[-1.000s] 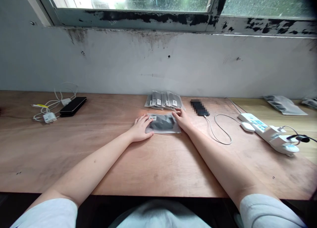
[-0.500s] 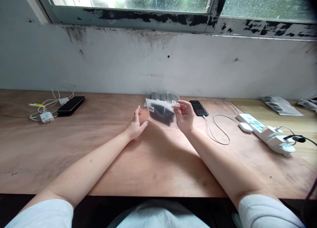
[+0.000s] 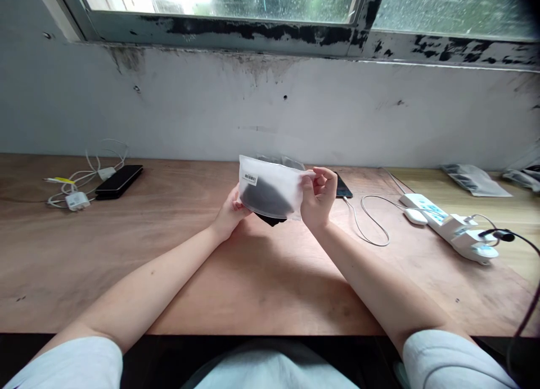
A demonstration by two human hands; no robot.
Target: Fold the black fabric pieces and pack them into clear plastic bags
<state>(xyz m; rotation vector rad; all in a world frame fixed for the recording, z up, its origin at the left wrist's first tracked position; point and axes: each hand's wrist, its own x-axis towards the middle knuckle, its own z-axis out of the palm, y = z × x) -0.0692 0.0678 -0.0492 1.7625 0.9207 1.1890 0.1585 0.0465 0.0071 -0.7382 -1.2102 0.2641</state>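
Observation:
A frosted plastic bag with a barcode label is held up in the air between my hands. A dark soft item shows through it, and a black edge sags at the bag's lower rim. My left hand supports the bag's left side from below. My right hand pinches its right edge between fingers and thumb. Behind the bag, a stack of similar bags lies on the table, mostly hidden.
A phone with a white cable lies just past my right hand. A wooden table runs along a stained wall. On it are a black phone, white cables, a white power strip, a white mouse and flat bags.
The bag has gone from lying flat under both hands to being lifted off the table. It is now higher and nearer, bulging, with the dark item sagging to its lower edge.

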